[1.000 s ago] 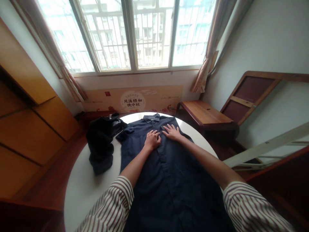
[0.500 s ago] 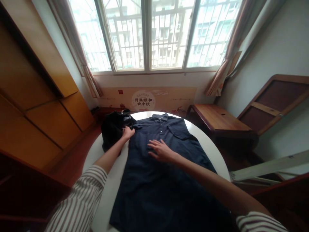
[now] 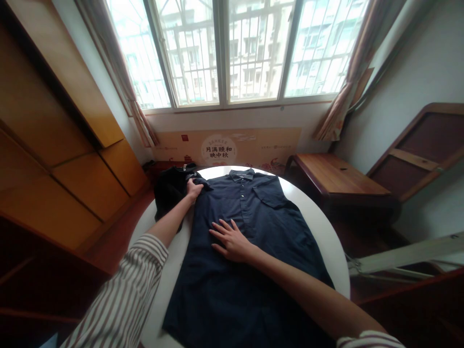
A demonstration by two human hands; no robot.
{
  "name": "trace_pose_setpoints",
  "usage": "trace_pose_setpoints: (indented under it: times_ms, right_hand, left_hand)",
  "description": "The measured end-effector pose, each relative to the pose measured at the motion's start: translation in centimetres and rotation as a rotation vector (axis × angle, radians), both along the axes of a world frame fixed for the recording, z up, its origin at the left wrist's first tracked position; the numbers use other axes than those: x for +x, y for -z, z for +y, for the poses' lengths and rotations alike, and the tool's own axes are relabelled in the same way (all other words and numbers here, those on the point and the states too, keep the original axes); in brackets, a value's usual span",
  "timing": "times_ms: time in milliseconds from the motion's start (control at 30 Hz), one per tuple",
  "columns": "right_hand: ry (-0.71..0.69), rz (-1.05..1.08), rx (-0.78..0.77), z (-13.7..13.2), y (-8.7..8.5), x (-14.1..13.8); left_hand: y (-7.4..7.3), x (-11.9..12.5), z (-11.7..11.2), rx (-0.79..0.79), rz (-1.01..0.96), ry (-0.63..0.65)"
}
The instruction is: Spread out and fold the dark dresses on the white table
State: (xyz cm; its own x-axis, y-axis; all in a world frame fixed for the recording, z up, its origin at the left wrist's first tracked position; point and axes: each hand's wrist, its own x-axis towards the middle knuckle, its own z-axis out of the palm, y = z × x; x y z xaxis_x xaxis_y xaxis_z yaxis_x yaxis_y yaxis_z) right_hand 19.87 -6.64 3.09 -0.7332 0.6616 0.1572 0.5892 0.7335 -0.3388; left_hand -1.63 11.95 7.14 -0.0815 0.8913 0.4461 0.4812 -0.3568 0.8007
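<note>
A navy button-up shirt (image 3: 268, 232) lies front up across the table, its collar toward the window and its hem toward me. My left hand (image 3: 195, 189) is closed on the shirt's sleeve at the left shoulder, where some cloth bunches over the fingers. Right beside that hand sits a crumpled black garment (image 3: 168, 193). Spread fingers of my right hand (image 3: 232, 241) rest flat on the shirt's front, just left of the button placket. The sleeve on the right is folded in over the chest.
The white round table (image 3: 337, 256) carries both garments. A wooden bench (image 3: 340, 176) stands beyond it at the right, and a pale metal frame (image 3: 406, 256) is close to the right edge. Wooden cabinets (image 3: 85, 198) line the left side. A printed banner (image 3: 250, 145) hangs below the window.
My left hand has pulled the sleeve cloth up and slightly outward over the black garment's edge. My right hand has moved down and left and now lies on the shirt.
</note>
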Motion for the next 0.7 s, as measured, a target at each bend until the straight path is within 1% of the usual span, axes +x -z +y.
trace_pose_setpoints:
  times_ms: [67, 100, 133, 233, 267, 300, 333, 400, 433, 500, 600, 633, 700]
  right_hand:
    - [0.0, 0.005, 0.004, -0.1, 0.1, 0.0]
    - [0.002, 0.007, 0.007, -0.1, 0.1, -0.1]
    - [0.003, 0.009, 0.011, -0.1, 0.2, 0.0]
    - [0.007, 0.016, 0.025, 0.0, 0.4, 0.0]
    - [0.007, 0.018, 0.029, 0.0, 0.5, 0.0]
    - [0.005, 0.02, 0.031, 0.0, 0.5, 0.0]
    - [0.004, 0.021, 0.033, 0.0, 0.5, 0.0]
    - [0.004, 0.022, 0.034, 0.0, 0.5, -0.1]
    - [0.005, 0.022, 0.035, 0.0, 0.5, -0.1]
    - [0.008, 0.02, 0.036, -0.1, 0.5, -0.1]
    - [0.011, 0.009, 0.027, -0.2, 0.3, -0.1]
    - [0.008, 0.003, 0.021, -0.2, 0.2, 0.0]
    - [-0.006, -0.008, 0.008, -0.3, 0.0, 0.1]
  left_hand:
    - [0.5, 1.3, -0.5, 0.07, 0.038, -0.092]
    - [1.0, 2.0, -1.0, 0.091, 0.062, -0.096]
    - [1.7, 2.7, -1.6, 0.112, 0.121, -0.049]
    - [3.9, 4.1, -3.3, 0.141, 0.433, 0.233]
    - [4.5, 4.3, -3.7, 0.14, 0.529, 0.303]
    - [5.0, 4.4, -3.9, 0.135, 0.593, 0.338]
    - [5.3, 4.3, -4.0, 0.128, 0.617, 0.341]
    - [5.3, 4.1, -3.9, 0.122, 0.625, 0.336]
    - [5.1, 3.9, -3.7, 0.098, 0.647, 0.344]
    - [4.2, 3.6, -2.9, -0.001, 0.728, 0.34]
    - [3.2, 3.5, -1.1, -0.162, 0.842, 0.257]
    - [3.1, 3.5, -0.5, -0.192, 0.86, 0.226]
    - [3.4, 3.5, 0.6, -0.247, 0.897, 0.182]
